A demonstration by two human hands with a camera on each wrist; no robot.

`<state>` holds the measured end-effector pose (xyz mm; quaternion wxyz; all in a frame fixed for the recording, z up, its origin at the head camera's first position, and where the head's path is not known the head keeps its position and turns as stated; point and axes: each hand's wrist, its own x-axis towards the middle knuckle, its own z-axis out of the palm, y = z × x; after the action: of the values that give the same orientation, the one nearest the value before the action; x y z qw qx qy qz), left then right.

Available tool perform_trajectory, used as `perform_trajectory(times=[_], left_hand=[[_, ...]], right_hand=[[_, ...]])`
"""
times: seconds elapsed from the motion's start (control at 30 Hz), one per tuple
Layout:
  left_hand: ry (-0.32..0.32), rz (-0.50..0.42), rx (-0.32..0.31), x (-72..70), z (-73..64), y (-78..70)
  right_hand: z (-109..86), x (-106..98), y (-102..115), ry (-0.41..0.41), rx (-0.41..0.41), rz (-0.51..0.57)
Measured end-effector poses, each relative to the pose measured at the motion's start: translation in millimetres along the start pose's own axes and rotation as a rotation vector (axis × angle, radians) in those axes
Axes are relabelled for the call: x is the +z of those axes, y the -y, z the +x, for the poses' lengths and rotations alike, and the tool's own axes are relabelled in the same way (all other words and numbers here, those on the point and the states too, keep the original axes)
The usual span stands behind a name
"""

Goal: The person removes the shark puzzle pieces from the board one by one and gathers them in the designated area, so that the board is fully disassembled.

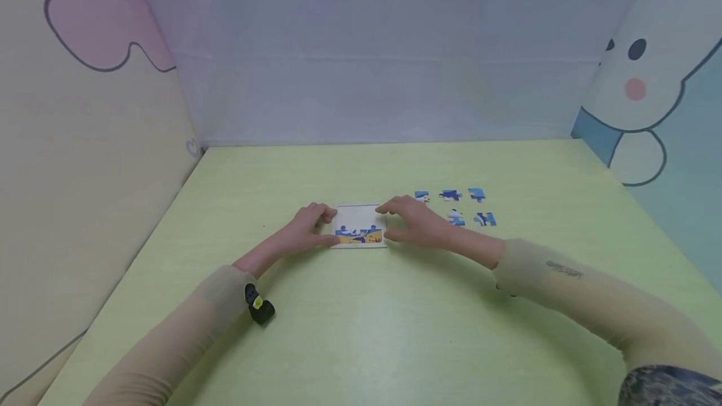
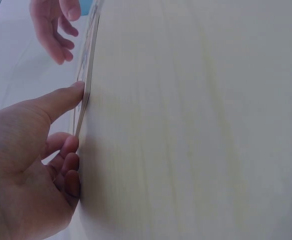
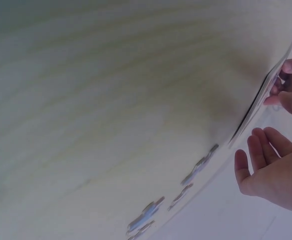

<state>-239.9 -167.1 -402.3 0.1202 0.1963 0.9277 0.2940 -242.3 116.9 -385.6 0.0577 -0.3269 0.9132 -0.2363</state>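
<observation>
A small white puzzle board (image 1: pixel 356 215) lies on the table, with joined blue and yellow pieces (image 1: pixel 359 235) along its near side. My left hand (image 1: pixel 307 229) holds the board's left edge, its thumb (image 2: pixel 68 97) over the near corner and the other fingers bent against the side. At the right edge is my right hand (image 1: pixel 420 224), fingers loosely bent and holding nothing; in the right wrist view its fingers (image 3: pixel 258 155) are spread apart. Beyond it lie several loose blue-and-white jigsaw pieces (image 1: pixel 476 194), one partly hidden behind the hand.
The pale yellow-green table (image 1: pixel 361 331) reaches back to a plain whitish wall (image 1: pixel 361 49). Painted panels stand at both sides, a cartoon figure (image 1: pixel 637 93) on the right one. A black device (image 1: pixel 261 309) is strapped at my left wrist.
</observation>
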Motion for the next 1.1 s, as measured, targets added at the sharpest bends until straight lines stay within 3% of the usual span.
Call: perform_trajectory(times=[0.33,0.7,1.1], left_hand=[[0.004,0.006,0.000,0.3,0.0,-1.3],[0.002,0.009,0.007,1.1,2.1,1.6],[0.001,0.015,0.013,-0.8,0.8,-0.4]], right_hand=[[9.5,16,15,0.058,-0.027,-0.088],[10.8,14,19,0.079,-0.107,-0.084],[14.1,10,21,0.117,-0.089,-0.013]])
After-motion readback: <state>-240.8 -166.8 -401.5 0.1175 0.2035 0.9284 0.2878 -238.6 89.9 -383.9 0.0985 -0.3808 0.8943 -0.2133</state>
